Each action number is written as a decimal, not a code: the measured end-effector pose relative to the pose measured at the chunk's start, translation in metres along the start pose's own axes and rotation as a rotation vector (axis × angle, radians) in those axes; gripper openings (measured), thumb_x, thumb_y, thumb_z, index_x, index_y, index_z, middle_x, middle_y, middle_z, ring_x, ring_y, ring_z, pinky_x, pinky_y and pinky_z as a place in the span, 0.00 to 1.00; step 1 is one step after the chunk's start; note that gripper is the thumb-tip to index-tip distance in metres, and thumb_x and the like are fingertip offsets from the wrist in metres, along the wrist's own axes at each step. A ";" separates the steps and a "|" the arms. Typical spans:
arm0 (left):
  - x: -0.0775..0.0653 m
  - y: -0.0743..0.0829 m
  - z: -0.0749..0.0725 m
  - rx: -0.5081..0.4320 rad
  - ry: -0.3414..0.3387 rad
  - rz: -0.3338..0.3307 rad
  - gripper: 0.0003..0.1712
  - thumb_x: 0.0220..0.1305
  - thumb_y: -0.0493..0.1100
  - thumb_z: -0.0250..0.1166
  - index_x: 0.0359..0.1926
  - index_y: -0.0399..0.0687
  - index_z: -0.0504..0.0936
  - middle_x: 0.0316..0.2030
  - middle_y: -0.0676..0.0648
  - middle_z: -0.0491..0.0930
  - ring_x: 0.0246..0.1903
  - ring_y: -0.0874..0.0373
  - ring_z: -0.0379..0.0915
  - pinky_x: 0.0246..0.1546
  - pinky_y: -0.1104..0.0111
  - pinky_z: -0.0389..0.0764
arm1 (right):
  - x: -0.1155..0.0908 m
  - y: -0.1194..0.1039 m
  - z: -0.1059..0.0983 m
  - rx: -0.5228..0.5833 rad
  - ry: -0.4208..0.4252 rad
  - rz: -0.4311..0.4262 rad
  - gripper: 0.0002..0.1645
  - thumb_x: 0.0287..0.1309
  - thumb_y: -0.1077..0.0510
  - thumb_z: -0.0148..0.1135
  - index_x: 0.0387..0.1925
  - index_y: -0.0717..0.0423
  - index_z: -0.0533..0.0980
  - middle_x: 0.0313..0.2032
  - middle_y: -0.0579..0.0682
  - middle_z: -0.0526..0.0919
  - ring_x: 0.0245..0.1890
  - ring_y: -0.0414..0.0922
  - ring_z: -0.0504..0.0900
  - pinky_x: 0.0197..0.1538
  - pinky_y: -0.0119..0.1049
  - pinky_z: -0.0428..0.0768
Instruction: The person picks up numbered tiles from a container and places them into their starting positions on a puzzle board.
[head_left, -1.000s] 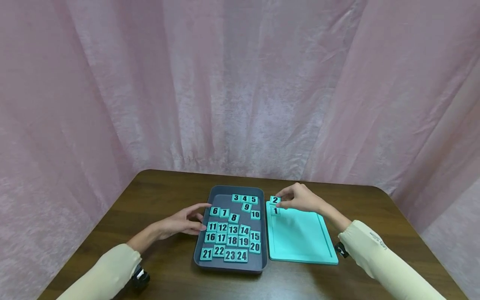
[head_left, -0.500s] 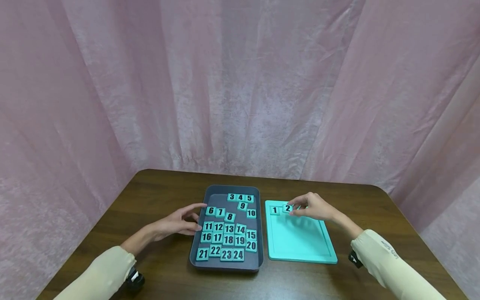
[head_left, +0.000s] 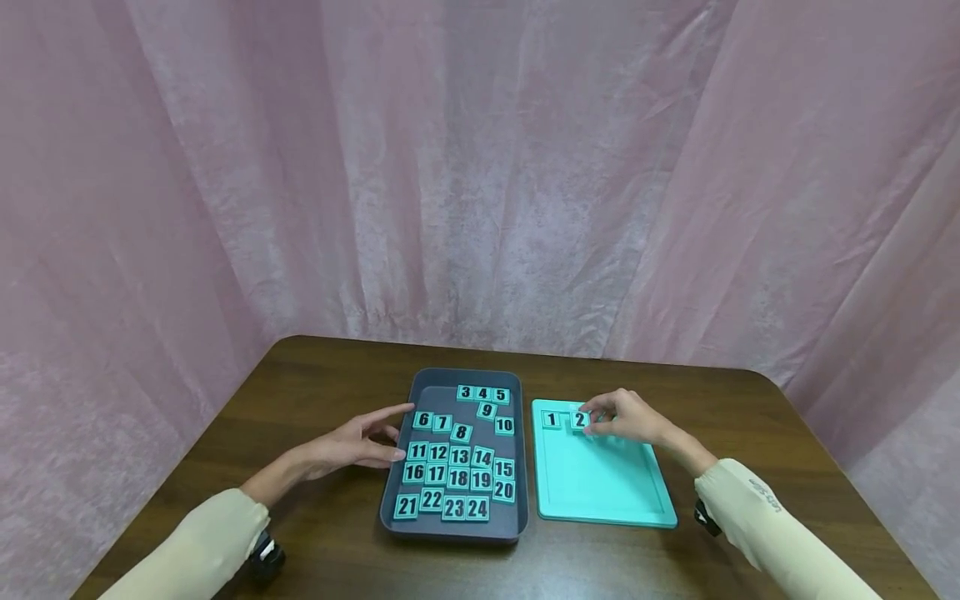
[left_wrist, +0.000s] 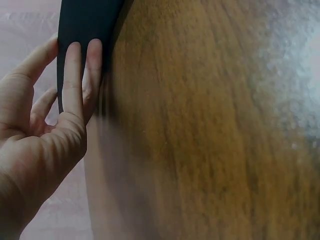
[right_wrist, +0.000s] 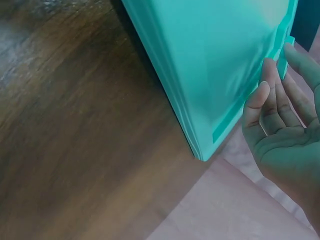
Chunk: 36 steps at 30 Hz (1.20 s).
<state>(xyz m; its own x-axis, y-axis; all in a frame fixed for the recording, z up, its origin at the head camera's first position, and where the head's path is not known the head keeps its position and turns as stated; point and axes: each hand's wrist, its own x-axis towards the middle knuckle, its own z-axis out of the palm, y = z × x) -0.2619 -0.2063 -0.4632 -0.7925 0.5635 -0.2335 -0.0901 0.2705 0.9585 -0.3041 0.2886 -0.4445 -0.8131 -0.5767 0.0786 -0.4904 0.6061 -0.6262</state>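
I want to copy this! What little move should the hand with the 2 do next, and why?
Probably slide tile 2 left until it meets tile 1: the right hand pinches it near the far edge of the teal board, and a gap shows between the two tiles.

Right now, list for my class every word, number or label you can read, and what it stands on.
On tiles at the turquoise board:
"1"
"2", pinched by the right hand
On tiles in the dark tray:
"3"
"4"
"5"
"6"
"7"
"8"
"9"
"10"
"11"
"12"
"13"
"14"
"15"
"16"
"17"
"18"
"19"
"20"
"21"
"22"
"23"
"24"
Too small and blurred to read: lettering on the right sleeve.
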 end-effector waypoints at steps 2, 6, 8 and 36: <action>0.000 0.000 0.000 -0.009 -0.001 0.002 0.51 0.67 0.44 0.71 0.82 0.54 0.50 0.63 0.31 0.66 0.56 0.50 0.79 0.60 0.55 0.83 | 0.003 0.004 0.002 -0.006 0.000 -0.008 0.21 0.62 0.60 0.70 0.53 0.71 0.81 0.35 0.55 0.88 0.33 0.41 0.85 0.33 0.29 0.82; 0.002 -0.001 0.000 -0.019 -0.003 0.000 0.51 0.67 0.43 0.71 0.82 0.55 0.51 0.62 0.31 0.67 0.56 0.50 0.79 0.60 0.55 0.83 | 0.006 0.008 0.006 0.011 -0.015 -0.011 0.22 0.63 0.61 0.70 0.54 0.71 0.80 0.34 0.55 0.88 0.30 0.39 0.84 0.32 0.28 0.80; 0.003 0.000 -0.001 -0.019 -0.012 0.002 0.50 0.67 0.43 0.71 0.81 0.55 0.51 0.62 0.32 0.67 0.56 0.50 0.79 0.60 0.54 0.82 | 0.007 0.008 0.006 0.027 -0.026 -0.008 0.22 0.63 0.62 0.69 0.55 0.72 0.79 0.34 0.56 0.88 0.29 0.39 0.84 0.30 0.28 0.79; 0.027 -0.004 -0.015 0.035 0.039 0.004 0.50 0.68 0.46 0.70 0.81 0.58 0.50 0.57 0.36 0.74 0.50 0.51 0.82 0.53 0.54 0.87 | 0.015 0.004 0.012 0.036 -0.017 0.020 0.20 0.62 0.64 0.69 0.52 0.72 0.80 0.34 0.57 0.88 0.27 0.36 0.79 0.32 0.28 0.77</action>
<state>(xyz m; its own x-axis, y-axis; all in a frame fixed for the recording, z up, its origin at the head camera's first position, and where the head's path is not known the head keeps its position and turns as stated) -0.2920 -0.2041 -0.4711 -0.8160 0.5336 -0.2223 -0.0659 0.2962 0.9529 -0.3142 0.2759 -0.4552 -0.8171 -0.5741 0.0534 -0.4627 0.5977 -0.6547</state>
